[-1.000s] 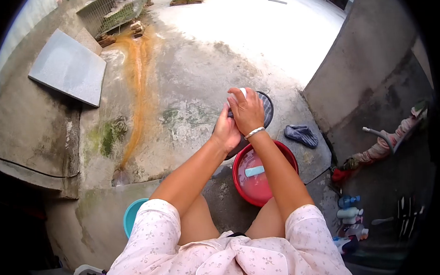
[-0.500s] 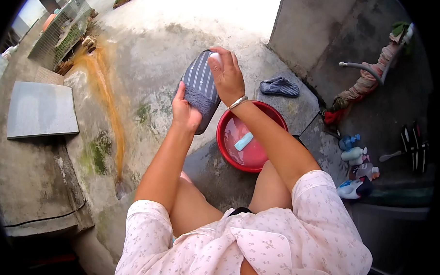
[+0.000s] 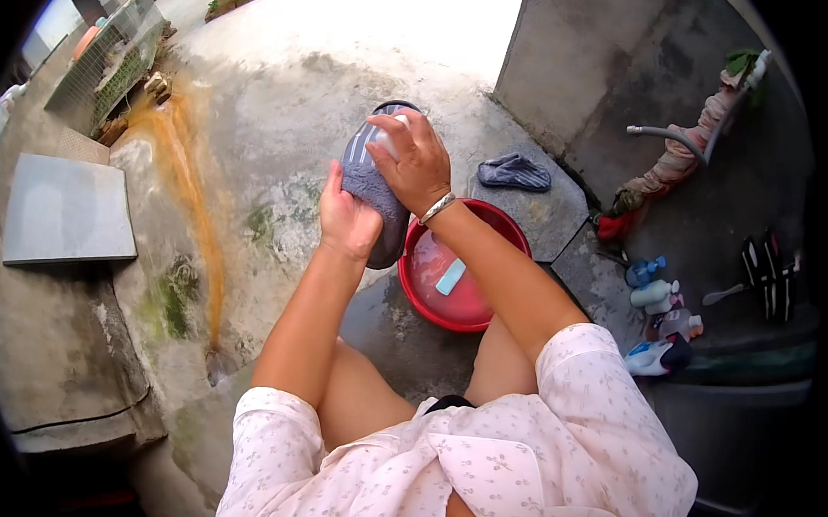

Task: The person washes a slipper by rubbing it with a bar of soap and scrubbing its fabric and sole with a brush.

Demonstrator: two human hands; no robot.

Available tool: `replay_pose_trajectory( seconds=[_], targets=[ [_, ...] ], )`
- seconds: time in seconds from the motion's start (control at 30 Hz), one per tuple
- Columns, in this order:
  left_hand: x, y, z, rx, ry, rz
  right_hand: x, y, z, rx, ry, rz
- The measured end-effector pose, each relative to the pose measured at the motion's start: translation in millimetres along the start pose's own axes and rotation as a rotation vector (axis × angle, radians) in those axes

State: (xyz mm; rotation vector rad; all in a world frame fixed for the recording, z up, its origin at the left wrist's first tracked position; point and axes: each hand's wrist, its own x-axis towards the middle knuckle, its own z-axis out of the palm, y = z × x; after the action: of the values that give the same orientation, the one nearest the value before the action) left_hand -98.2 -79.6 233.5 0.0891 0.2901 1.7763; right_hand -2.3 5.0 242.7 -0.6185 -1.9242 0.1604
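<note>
A grey striped slipper [image 3: 373,187] is held up over the concrete, its toe pointing away from me. My left hand [image 3: 350,217] grips its near left side, with the thumb along the fuzzy part. In my right hand [image 3: 412,163] is a small white object [image 3: 389,143], pressed against the striped part; its exact shape is hidden by the fingers. Just below the slipper stands a red basin [image 3: 520,238] of cloudy liquid, where a light blue bar-shaped object [image 3: 450,276] lies. Another dark striped slipper [image 3: 514,173] rests on the ground behind the basin.
Several bottles [image 3: 653,293] stand at the right, beside dark striped items [image 3: 768,273]. A grey hose [image 3: 670,134] and cloth-wrapped pipe [image 3: 678,164] run along the right wall. A pale slab [image 3: 68,209] lies on the left ledge, near an orange stain [image 3: 191,180] on the ground.
The slipper was turned so its striped top shows, and the view shifted. Since half a second ago, my right hand has moved down and left over the slipper with the white object.
</note>
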Motion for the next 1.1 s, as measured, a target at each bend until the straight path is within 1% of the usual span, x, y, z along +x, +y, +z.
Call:
replay_pose_trajectory(
  seconds=[0.07,0.1,0.13,0.17,0.2,0.23,0.27,0.3,0.33,0.37,0.4,0.43,0.47,0.53,0.57,0.63,0.67,0.73,0.77,0.8,0.83,0.87,0.9,0.93,0.97,1.0,1.03,1.07,1.1],
  targets=[
    [-7.3,-5.4,1.3,-0.008,-0.025,-0.107,5.1,28.1,-3.3,-0.033,-0.001,0.134],
    [-9.3,-7.6,-1.2,-0.003,0.010,-0.129,6.5,46.8,-3.8,-0.061,-0.003,0.176],
    [-13.8,-9.3,2.2,-0.003,0.011,-0.129,9.0,57.7,-8.0,-0.089,-0.006,0.220],
    [-18.6,-10.3,7.7,0.065,0.043,-0.130,8.1,66.1,-11.2,-0.090,-0.041,0.331],
    [-19.6,-11.1,11.2,0.133,0.074,-0.127,12.3,67.3,-12.8,-0.087,-0.043,0.327],
    [-17.4,-9.8,1.2,0.110,0.003,-0.130,13.5,66.9,-14.3,-0.062,0.005,0.380],
    [-17.7,-10.8,-1.9,0.107,0.011,-0.127,13.0,65.3,-15.7,-0.037,0.051,0.435],
    [-16.9,-11.1,-3.5,0.236,0.041,-0.120,19.1,55.7,-18.6,-0.011,0.112,0.345],
    [-14.9,-10.7,-5.0,0.365,0.067,-0.110,25.0,46.2,-20.3,-0.009,0.107,0.339],
    [-11.2,-9.5,-11.3,0.401,0.109,-0.119,30.0,37.1,-22.4,0.090,0.112,0.289],
    [-12.5,-10.2,-9.5,0.397,0.106,-0.115,31.9,29.5,-22.2,0.187,0.118,0.239],
    [-15.0,-11.8,-7.0,0.559,0.079,-0.069,28.5,23.6,-17.8,0.320,0.084,0.300],
    [-16.4,-14.4,-5.6,0.720,0.053,-0.026,19.9,17.4,-9.2,0.512,0.038,0.418],
    [-10.7,-16.7,-12.8,0.692,0.047,-0.019,9.0,-8.2,-8.7,0.496,-0.019,0.226],
    [-10.9,-11.0,-12.9,0.647,0.089,-0.060,7.4,-17.4,-9.6,0.493,-0.020,0.229],
    [-11.2,-2.9,-10.1,0.552,0.195,-0.133,8.6,-28.8,-10.8,0.545,-0.107,-0.005],
    [-13.6,-4.4,-7.2,0.553,0.194,-0.132,8.6,-26.8,-11.8,0.545,-0.105,-0.006],
    [-20.9,-8.8,2.0,0.561,0.148,-0.025,8.5,-15.6,-15.3,0.206,-0.169,-0.081],
    [-19.1,-10.5,-2.3,0.510,0.129,-0.027,10.6,-0.2,-15.5,0.053,-0.145,-0.113],
    [-16.3,-10.2,-10.8,0.506,0.133,-0.024,11.1,15.1,-18.5,-0.040,-0.144,-0.047],
    [-12.1,-7.4,-19.1,0.587,0.185,-0.012,12.1,29.8,-21.3,-0.133,-0.140,0.019],
    [-10.3,-4.2,-26.7,0.668,0.237,-0.002,11.4,42.6,-22.3,-0.131,-0.143,0.019],
    [-10.8,-0.8,-28.5,0.738,0.248,0.005,10.6,54.2,-22.6,-0.131,-0.129,0.125],
    [-13.1,3.1,-22.9,0.736,0.252,0.006,10.8,57.3,-26.3,-0.130,-0.117,0.232],
    [-14.7,8.3,-14.8,0.585,0.203,-0.004,11.4,60.4,-32.0,-0.130,-0.122,0.231],
    [-15.0,11.6,-8.0,0.435,0.151,-0.010,19.3,57.2,-41.3,0.180,-0.283,0.527],
    [-14.3,10.1,-5.7,0.456,0.137,0.059,24.8,56.0,-46.7,0.494,-0.443,0.816],
    [-13.5,12.5,-5.6,0.452,0.137,0.064,24.6,58.2,-47.1,0.494,-0.449,0.811],
    [-12.3,17.1,-6.2,0.383,0.081,0.048,24.6,56.2,-48.4,0.573,-0.453,0.803]
  ],
)
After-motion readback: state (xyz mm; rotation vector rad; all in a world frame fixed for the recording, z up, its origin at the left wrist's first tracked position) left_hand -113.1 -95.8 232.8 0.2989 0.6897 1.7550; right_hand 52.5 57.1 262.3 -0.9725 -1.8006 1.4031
